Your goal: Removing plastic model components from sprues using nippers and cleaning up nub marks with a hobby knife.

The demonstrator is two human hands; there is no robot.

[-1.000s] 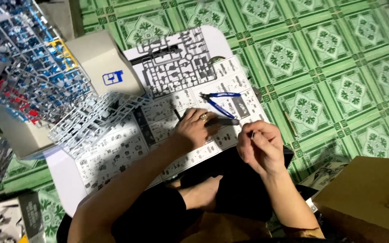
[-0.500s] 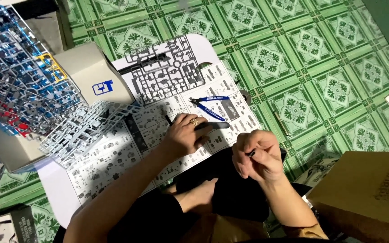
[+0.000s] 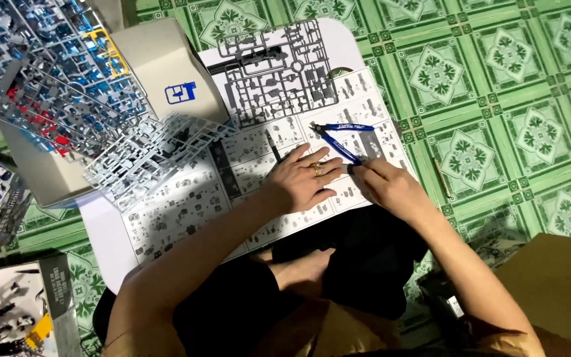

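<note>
Open box (image 3: 160, 66) (sprue frames (image 3: 47, 73) inside)

You are looking down on a floor (image 3: 497, 86) of green tiles with pale leaf-and-square patterns, filling the upper right of the frame. A low white tabletop (image 3: 104, 231) with rounded corners sits on it at centre. At the lower right lies a brown cardboard box (image 3: 556, 291). Light looks even and soft, perhaps from overhead; no walls or windows show.

We see matt printed paper in the instruction sheet (image 3: 259, 192). The grey parts frame (image 3: 279, 73) looks like plastic. The cutters (image 3: 338, 139) have smooth blue handles.
</note>
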